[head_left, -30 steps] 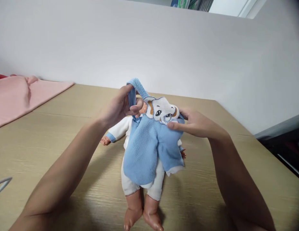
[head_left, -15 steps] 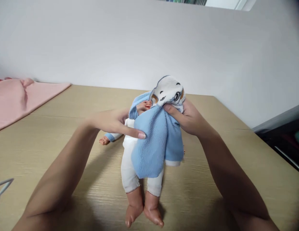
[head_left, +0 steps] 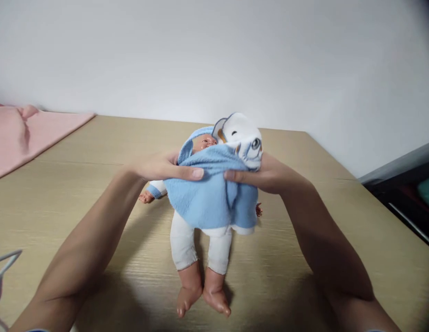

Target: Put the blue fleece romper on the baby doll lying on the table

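A baby doll in a white suit lies on its back on the wooden table, bare feet toward me. A blue fleece garment with a white elephant hood is bunched over the doll's chest and around its head; the doll's face shows above the fabric. My left hand pinches the garment's upper edge at the doll's left side. My right hand grips the same edge on the right, just under the elephant hood. Both hands are closed on the fabric, fingertips nearly meeting.
A pink cloth lies on the table at the far left. Part of a white wire hanger shows at the lower left edge. A white wall stands behind the table. A dark shelf lies past the table's right edge.
My hands have pulled the blue garment down and spread it across the doll's chest. The left hand moved from a strap to the fabric's top edge; the elephant hood shifted up beside the doll's head.
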Motion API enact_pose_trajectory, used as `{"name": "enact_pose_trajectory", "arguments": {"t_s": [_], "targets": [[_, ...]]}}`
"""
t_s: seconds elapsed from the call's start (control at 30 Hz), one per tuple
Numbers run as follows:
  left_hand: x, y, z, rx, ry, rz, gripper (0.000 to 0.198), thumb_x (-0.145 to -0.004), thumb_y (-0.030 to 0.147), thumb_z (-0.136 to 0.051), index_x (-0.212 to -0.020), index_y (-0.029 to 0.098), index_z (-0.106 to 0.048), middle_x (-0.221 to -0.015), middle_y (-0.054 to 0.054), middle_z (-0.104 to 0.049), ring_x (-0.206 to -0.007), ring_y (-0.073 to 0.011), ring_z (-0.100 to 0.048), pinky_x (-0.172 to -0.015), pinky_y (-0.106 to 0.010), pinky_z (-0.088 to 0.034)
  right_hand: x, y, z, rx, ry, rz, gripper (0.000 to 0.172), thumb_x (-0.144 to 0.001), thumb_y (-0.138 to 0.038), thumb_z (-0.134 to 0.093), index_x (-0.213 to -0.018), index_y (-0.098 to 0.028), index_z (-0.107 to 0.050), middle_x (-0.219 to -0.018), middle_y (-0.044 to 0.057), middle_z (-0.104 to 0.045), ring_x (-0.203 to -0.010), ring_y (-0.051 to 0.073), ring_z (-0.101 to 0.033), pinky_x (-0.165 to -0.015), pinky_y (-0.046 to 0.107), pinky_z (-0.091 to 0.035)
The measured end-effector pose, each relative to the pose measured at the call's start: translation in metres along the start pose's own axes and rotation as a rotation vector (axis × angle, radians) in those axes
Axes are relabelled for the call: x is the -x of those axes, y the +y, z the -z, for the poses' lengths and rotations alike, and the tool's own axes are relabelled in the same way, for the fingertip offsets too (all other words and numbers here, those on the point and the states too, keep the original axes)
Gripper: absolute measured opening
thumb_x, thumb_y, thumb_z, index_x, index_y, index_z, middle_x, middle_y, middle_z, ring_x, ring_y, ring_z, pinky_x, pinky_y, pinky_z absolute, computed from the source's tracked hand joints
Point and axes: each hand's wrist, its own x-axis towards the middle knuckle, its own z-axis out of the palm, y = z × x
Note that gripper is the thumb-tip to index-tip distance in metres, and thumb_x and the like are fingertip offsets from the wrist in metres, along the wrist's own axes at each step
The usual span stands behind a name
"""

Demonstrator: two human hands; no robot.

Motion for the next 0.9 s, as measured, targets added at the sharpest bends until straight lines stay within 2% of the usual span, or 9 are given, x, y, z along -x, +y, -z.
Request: {"name": "enact_pose_trajectory", "arguments": {"t_s": [0.1, 0.2, 0.33, 0.43, 0.5, 0.6, 0.67, 0.8, 0.9], "targets": [[0.0, 0.002, -0.001, 0.012, 0.029, -0.074, 0.077, -0.074, 0.068, -0.103, -0.134, 0.025, -0.081, -0.11, -0.013, -0.087, -0.12, -0.0441, -0.083, -0.1, -0.052, -0.074, 0.0, 0.006, -0.007, -0.173, 0.201, 0.0, 0.05, -0.095, -0.049, -0.094, -0.139, -0.028, -0.082, -0.143, 0.006, -0.084, -0.145, 0.033, -0.073, -0.131, 0.052, -0.055], [0.0, 0.004, -0.004, 0.015, 0.08, -0.091, 0.067, -0.076, 0.059, -0.105, -0.129, 0.026, -0.083, -0.116, -0.013, -0.087, -0.125, -0.0436, -0.082, -0.104, -0.052, -0.073, -0.002, 0.013, -0.012, -0.302, 0.263, 0.023, 0.054, -0.097, -0.06, -0.089, -0.141, -0.031, -0.08, -0.139, 0.004, -0.085, -0.141, 0.032, -0.076, -0.13, 0.052, -0.056], [-0.003, 0.004, -0.012, 0.172, 0.211, -0.109, 0.043, -0.092, 0.06, -0.094, -0.116, 0.025, -0.087, -0.118, -0.01, -0.088, -0.13, -0.0399, -0.081, -0.117, -0.054, -0.068, -0.001, 0.016, -0.011, -0.287, 0.152, -0.012, 0.059, -0.095, -0.064, -0.089, -0.144, -0.033, -0.079, -0.142, 0.005, -0.084, -0.143, 0.034, -0.075, -0.129, 0.054, -0.058], [-0.007, 0.005, -0.019, 0.267, 0.273, -0.082, 0.044, -0.099, 0.064, -0.086, -0.117, 0.023, -0.089, -0.124, -0.01, -0.088, -0.137, -0.041, -0.077, -0.122, -0.055, -0.065, 0.007, 0.019, -0.002, -0.205, 0.007, -0.069, 0.062, -0.091, -0.07, -0.09, -0.139, -0.031, -0.081, -0.141, 0.007, -0.084, -0.147, 0.037, -0.072, -0.127, 0.054, -0.059], [-0.01, 0.005, -0.024, 0.286, 0.282, -0.054, 0.048, -0.103, 0.066, -0.08, -0.123, 0.024, -0.088, -0.129, -0.011, -0.087, -0.141, -0.0415, -0.075, -0.124, -0.055, -0.064, 0.012, 0.023, 0.004, -0.233, -0.027, -0.057, 0.073, -0.087, -0.081, -0.087, -0.138, -0.029, -0.082, -0.136, 0.008, -0.086, -0.144, 0.039, -0.074, -0.124, 0.056, -0.06], [-0.015, 0.005, -0.028, 0.291, 0.268, -0.041, 0.052, -0.106, 0.068, -0.074, -0.134, 0.025, -0.084, -0.134, -0.011, -0.086, -0.147, -0.0406, -0.072, -0.127, -0.054, -0.062, 0.014, 0.026, 0.009, -0.264, 0.03, -0.01, 0.082, -0.076, -0.082, -0.094, -0.137, -0.03, -0.081, -0.128, 0.007, -0.087, -0.135, 0.039, -0.079, -0.119, 0.056, -0.064], [-0.017, 0.005, -0.03, 0.316, 0.267, -0.043, 0.052, -0.108, 0.065, -0.073, -0.138, 0.024, -0.082, -0.134, -0.011, -0.085, -0.148, -0.0403, -0.071, -0.127, -0.053, -0.062, 0.011, 0.026, 0.009, -0.254, 0.126, 0.02, 0.073, -0.078, -0.076, -0.096, -0.134, -0.03, -0.081, -0.127, 0.006, -0.086, -0.135, 0.037, -0.078, -0.121, 0.054, -0.063], [-0.02, 0.009, -0.035, 0.336, 0.308, -0.022, 0.048, -0.111, 0.059, -0.067, -0.136, 0.02, -0.079, -0.118, -0.012, -0.086, -0.134, -0.0394, -0.079, -0.116, -0.052, -0.068, -0.001, 0.018, 0.001, -0.334, 0.251, 0.046, 0.049, -0.095, -0.075, -0.082, -0.108, -0.028, -0.083, -0.108, 0.005, -0.085, -0.121, 0.033, -0.081, -0.113, 0.05, -0.068], [-0.02, 0.017, -0.043, 0.263, 0.327, -0.026, 0.047, -0.111, 0.063, -0.062, -0.117, 0.02, -0.081, -0.086, -0.008, -0.081, -0.109, -0.0354, -0.085, -0.1, -0.048, -0.073, -0.008, 0.012, -0.007, -0.329, 0.263, 0.024, 0.053, -0.1, -0.075, -0.075, -0.083, -0.025, -0.076, -0.081, 0.005, -0.078, -0.091, 0.029, -0.083, -0.093, 0.046, -0.074]]}}
